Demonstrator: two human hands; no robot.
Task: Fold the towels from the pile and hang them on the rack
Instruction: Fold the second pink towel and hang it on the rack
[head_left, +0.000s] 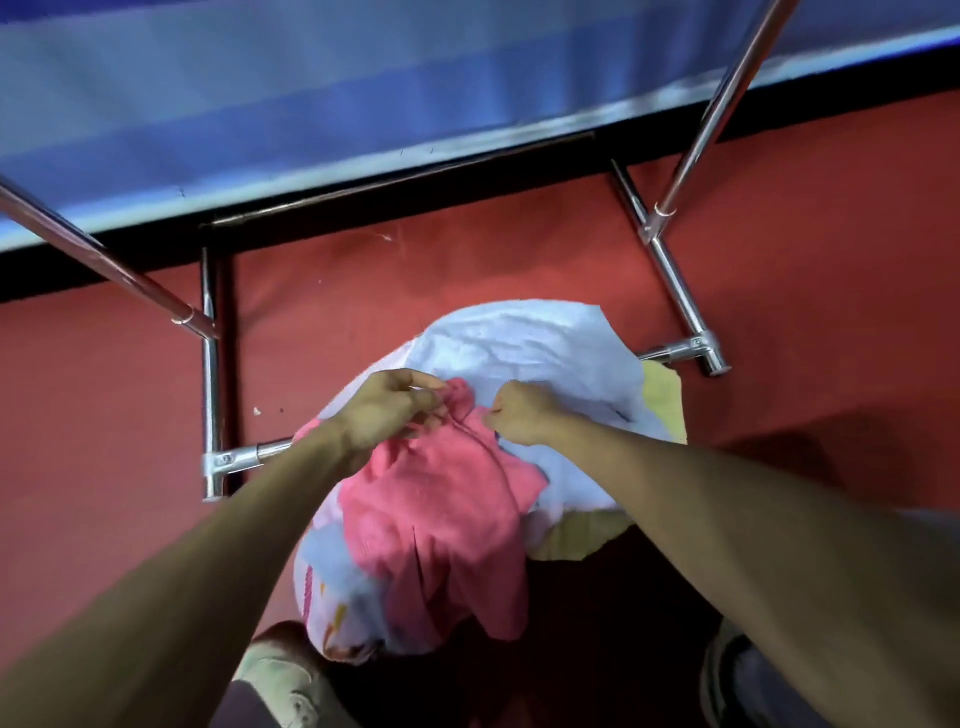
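Pink towel (436, 499): seemingly light, limp; left grip (387, 410) and right grip (519, 418) pinch its bunched edge; corners advised.

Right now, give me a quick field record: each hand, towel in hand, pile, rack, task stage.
left hand: pinches the top edge of the pink towel
right hand: fingers curled, seems to pinch the same edge
pink towel: crumpled, on top of the pile, not yet folded
pile: pale blue towel, yellow towel and patterned towel beneath or beside it
rack: chrome; only base and uprights in view, front base bar partly hidden by the pile
floor: red
stage: picking up a towel, no fold begun
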